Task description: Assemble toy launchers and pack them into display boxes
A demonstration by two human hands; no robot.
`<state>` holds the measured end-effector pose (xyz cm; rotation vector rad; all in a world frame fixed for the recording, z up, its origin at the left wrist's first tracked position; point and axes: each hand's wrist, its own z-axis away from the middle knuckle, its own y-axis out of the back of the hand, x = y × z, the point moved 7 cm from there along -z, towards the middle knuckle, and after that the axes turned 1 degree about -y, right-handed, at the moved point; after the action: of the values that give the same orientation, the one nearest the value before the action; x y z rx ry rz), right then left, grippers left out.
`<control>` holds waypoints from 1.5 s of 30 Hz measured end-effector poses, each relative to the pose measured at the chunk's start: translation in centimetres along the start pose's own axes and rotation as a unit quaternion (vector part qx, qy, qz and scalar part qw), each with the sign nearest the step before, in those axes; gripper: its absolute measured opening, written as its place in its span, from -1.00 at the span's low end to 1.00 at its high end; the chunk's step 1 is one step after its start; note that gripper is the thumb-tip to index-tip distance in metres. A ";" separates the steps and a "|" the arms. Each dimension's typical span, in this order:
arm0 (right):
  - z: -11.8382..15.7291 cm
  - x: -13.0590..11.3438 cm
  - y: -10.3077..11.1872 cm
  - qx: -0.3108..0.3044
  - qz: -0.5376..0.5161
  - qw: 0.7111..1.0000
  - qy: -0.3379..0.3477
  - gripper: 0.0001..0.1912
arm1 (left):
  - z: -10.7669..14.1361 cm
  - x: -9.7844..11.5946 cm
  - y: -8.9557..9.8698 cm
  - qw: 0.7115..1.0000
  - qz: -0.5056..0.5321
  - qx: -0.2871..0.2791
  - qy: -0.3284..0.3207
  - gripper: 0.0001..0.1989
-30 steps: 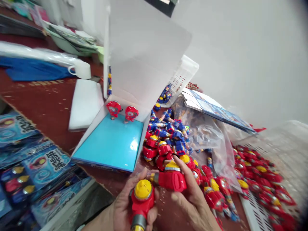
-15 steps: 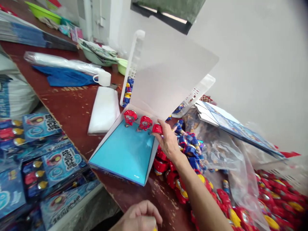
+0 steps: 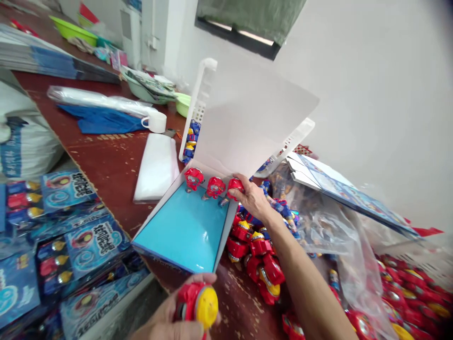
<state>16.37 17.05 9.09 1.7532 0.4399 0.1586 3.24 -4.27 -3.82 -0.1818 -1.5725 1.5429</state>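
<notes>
An open box (image 3: 184, 231) with a blue inside floor stands on the red-brown table, its white lid raised. Along its back edge stand two red toys, one at the left corner (image 3: 194, 178) and one in the middle (image 3: 215, 187). My right hand (image 3: 253, 198) pinches a third red toy (image 3: 235, 188) at the box's back right corner. In front of the box, my left hand (image 3: 173, 314) is closed around a red toy with a yellow cap (image 3: 198, 304). Red toys (image 3: 258, 255) lie heaped to the right of the box.
Blue toys (image 3: 283, 208) and clear plastic bags (image 3: 325, 222) lie behind my right arm. A white mug (image 3: 155, 122) and a white stack of sheets (image 3: 155, 167) stand left of the lid. Packed blue boxes (image 3: 92, 241) fill the lower left. Printed cards (image 3: 339, 189) lean at right.
My left hand has risen toward the box's front, and the red and yellow toy in it now shows. The toy at my right hand now stands in the back right corner.
</notes>
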 end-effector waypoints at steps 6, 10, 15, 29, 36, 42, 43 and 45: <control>0.4 -0.8 0.0 0.031 0.010 0.999 0.043 -0.50 | -0.4 4.6 1.5 0.988 -0.084 0.105 -0.075 -0.21; 1.2 -1.2 -0.2 0.090 0.025 0.995 0.044 -0.46 | -1.8 4.1 2.8 0.986 -0.100 0.106 -0.078 -0.29; 2.3 -1.5 -0.1 0.066 -0.043 0.992 0.101 -0.49 | -2.2 3.6 2.7 0.983 -0.099 0.132 -0.080 -0.29; 3.9 -1.1 0.9 0.091 0.072 0.993 -0.028 -0.42 | -2.7 3.7 1.6 0.984 -0.072 0.138 -0.087 -0.48; 13.1 -0.4 0.0 -0.110 0.099 0.988 -0.029 -0.42 | -2.5 2.9 1.5 0.991 0.020 0.121 -0.046 -0.41; 13.8 1.0 -1.6 -0.142 0.202 0.968 -0.046 -0.46 | -2.7 3.7 0.3 0.994 -0.001 0.096 -0.053 -0.32; 13.6 1.2 -1.5 -0.142 0.197 0.969 -0.040 -0.50 | -2.7 3.9 0.2 0.994 -0.004 0.099 -0.054 -0.31; 13.3 1.7 -0.8 -0.124 0.177 0.976 -0.034 -0.55 | -2.6 4.7 0.0 0.992 0.001 0.103 -0.070 -0.31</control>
<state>22.28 5.65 5.05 1.5714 0.0485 0.3894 2.17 0.67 -2.07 0.0420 -1.5064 1.7399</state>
